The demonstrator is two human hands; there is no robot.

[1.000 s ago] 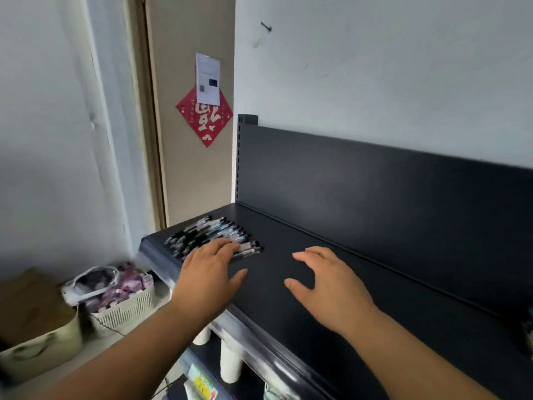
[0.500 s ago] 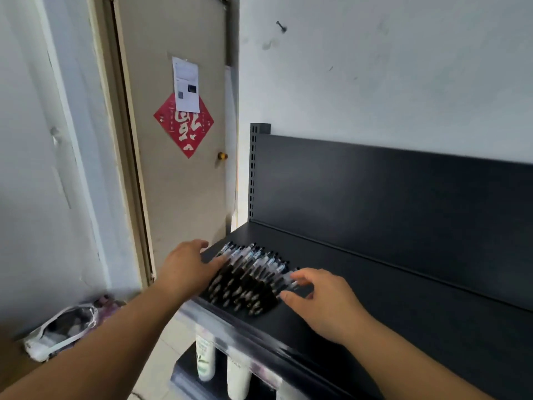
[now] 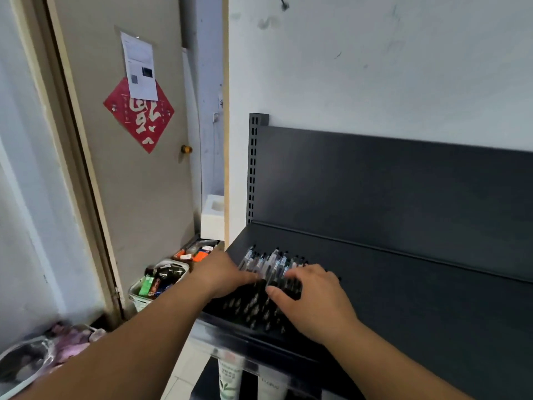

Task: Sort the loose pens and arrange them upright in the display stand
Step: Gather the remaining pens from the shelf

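closed in from both sides since before: left hand [image 3: 223, 274] and right hand [image 3: 314, 295] pressed flat, fingers spread, on the row of loose black-and-clear pens [image 3: 266, 272] on the dark metal shelf [image 3: 403, 298].

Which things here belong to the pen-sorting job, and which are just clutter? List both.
For the job:
- pile of loose black-and-clear pens
- left hand and right hand, both resting on the pile
- black metal shelf under them

Lying about:
- white basket of small bottles
- white foam block
- red diamond door sticker
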